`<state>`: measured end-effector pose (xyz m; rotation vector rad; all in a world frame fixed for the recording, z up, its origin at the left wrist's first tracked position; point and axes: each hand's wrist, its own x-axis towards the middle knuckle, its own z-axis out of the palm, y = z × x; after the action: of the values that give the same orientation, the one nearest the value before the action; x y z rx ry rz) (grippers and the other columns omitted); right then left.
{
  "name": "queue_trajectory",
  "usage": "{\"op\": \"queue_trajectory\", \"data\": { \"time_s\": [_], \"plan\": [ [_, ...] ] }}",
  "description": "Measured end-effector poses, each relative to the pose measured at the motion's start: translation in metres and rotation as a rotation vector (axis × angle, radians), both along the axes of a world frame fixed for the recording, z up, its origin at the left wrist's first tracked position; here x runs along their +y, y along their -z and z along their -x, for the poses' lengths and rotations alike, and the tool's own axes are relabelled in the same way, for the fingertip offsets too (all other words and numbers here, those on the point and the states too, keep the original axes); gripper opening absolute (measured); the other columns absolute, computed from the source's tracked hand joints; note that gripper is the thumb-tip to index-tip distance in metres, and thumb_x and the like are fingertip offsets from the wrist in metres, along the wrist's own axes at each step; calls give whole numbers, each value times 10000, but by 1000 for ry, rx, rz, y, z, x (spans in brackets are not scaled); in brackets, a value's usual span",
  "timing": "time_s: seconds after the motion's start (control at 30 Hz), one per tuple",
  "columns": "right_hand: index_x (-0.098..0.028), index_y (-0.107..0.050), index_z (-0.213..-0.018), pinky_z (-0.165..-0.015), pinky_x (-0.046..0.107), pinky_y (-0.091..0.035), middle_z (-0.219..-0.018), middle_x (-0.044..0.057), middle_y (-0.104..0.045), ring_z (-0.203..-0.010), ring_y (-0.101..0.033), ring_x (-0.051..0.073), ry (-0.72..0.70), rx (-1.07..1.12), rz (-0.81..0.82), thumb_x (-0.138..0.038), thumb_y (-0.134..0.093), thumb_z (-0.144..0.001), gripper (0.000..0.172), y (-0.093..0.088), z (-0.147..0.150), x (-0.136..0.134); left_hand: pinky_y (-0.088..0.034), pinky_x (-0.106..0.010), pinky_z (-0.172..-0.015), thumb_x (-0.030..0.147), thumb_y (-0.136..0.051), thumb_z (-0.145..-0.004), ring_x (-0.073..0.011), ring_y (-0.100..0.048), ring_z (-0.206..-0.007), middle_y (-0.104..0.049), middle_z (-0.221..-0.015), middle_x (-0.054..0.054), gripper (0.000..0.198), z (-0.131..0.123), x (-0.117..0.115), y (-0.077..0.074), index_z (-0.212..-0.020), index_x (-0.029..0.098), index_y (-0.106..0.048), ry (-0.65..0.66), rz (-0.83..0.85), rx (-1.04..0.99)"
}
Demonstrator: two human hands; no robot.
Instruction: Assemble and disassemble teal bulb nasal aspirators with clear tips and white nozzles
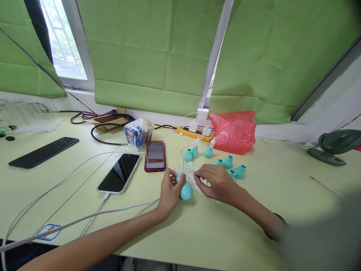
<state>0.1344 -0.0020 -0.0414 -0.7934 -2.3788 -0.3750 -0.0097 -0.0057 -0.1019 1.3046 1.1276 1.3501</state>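
Note:
My left hand (170,192) is closed on a teal rubber bulb (186,192), tilted with its round end toward me. A whitish translucent piece shows at the bulb's far end, partly hidden by my fingers. Just to the right, the fingertips of my right hand (216,182) are pinched together over small clear plastic pieces (194,184). Whatever they hold is too small to make out. Beyond my right hand lie several loose teal bulbs (240,171) with open necks. Farther back, a teal bulb (208,151) stands with a clear pointed tip fitted, beside others like it.
A white-edged phone (120,173) and a red-cased phone (155,156) lie left of my hands, with white cables (113,210) across the table. Behind are a bagged blue box (135,136), an orange power strip (194,133) and a red bubble-wrap pouch (234,131). A green fan (335,146) stands right.

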Motion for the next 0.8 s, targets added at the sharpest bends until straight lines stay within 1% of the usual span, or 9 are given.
{"op": "queue_trajectory", "data": {
  "time_s": [0.07,0.13,0.27,0.4,0.5,0.57,0.67,0.73,0.8],
  "plan": [
    [-124,-587,-675,-485,220,-332,-544,25,-565,-506,-475,105,42,13,35,-132,-461,-735,140,-5,-4,1,-295,-161,-437,361,-519,-716,-70,-377,-476,-398,-548,68,258,0,0,-1,-706,194,-323,5,-18,-14],
    [-138,-599,-662,-490,213,-328,-538,10,-572,-491,-475,94,95,1,136,-136,-482,-716,129,-7,-9,6,-324,-171,-474,353,-528,-713,-78,-415,-515,-446,-594,50,230,0,-2,-2,-739,186,-372,62,-52,-7],
    [-164,-622,-653,-497,210,-322,-557,-5,-600,-497,-497,95,198,-69,317,-133,-508,-686,123,0,-16,22,-361,-193,-562,338,-466,-761,-110,-465,-636,-509,-696,10,196,1,-6,-7,-864,171,-474,122,-75,-16],
    [-164,-640,-680,-521,218,-340,-608,14,-630,-540,-531,115,237,-26,382,-129,-508,-680,137,14,-18,35,-360,-198,-654,303,-386,-799,-122,-451,-713,-499,-713,3,199,2,-7,-12,-736,155,-504,94,-106,-8],
    [-153,-644,-707,-553,222,-365,-636,28,-642,-558,-546,121,230,7,405,-114,-500,-677,152,19,-19,39,-364,-202,-621,307,-418,-775,-123,-452,-670,-496,-709,7,175,3,-6,-11,-744,155,-501,129,-69,32],
    [-141,-633,-704,-554,226,-376,-630,36,-636,-542,-538,118,224,99,440,-145,-487,-701,146,17,-17,39,-365,-206,-576,327,-468,-739,-120,-455,-611,-498,-683,14,185,3,-6,-9,-779,152,-512,150,-28,80],
    [-132,-582,-732,-490,210,-369,-611,27,-600,-487,-501,95,148,320,662,-261,-413,-780,217,12,-11,31,-345,-203,-512,377,-483,-720,-108,-440,-521,-474,-584,29,241,2,-7,-6,-728,140,-526,161,-2,171],
    [-139,-538,-708,-444,191,-330,-570,-5,-540,-460,-450,73,68,346,796,-319,-397,-791,243,9,-4,22,-335,-199,-497,383,-473,-726,-104,-427,-514,-469,-567,31,256,1,-9,-6,-711,135,-535,185,-34,227],
    [-145,-464,-567,-425,189,-266,-479,-45,-413,-434,-357,54,32,277,784,-325,-438,-762,267,9,2,14,-333,-195,-504,361,-476,-732,-105,-422,-544,-486,-599,25,240,1,-12,-7,-738,133,-551,224,-89,286]
  ]
}}
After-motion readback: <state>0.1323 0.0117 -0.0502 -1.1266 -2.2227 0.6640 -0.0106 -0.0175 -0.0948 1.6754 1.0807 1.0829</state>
